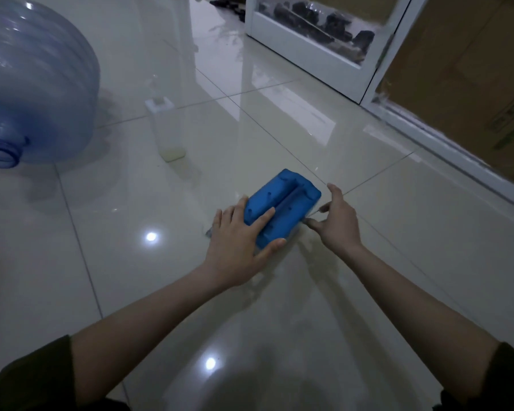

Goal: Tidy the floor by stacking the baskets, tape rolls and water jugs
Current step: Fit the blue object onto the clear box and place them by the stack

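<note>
one water jug (36, 84), partly cropped

Translucent blue water jug (36, 84) on side, far left; blue plastic block (282, 206) flat, centre.

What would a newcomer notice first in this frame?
The bright blue plastic block on the glossy tiled floor, mid-frame, with the left hand laid on it and the right hand spread at its right edge. Next, the big translucent blue water jug lying on its side at top left. Between them stands a clear bottle with a white cap.
</note>
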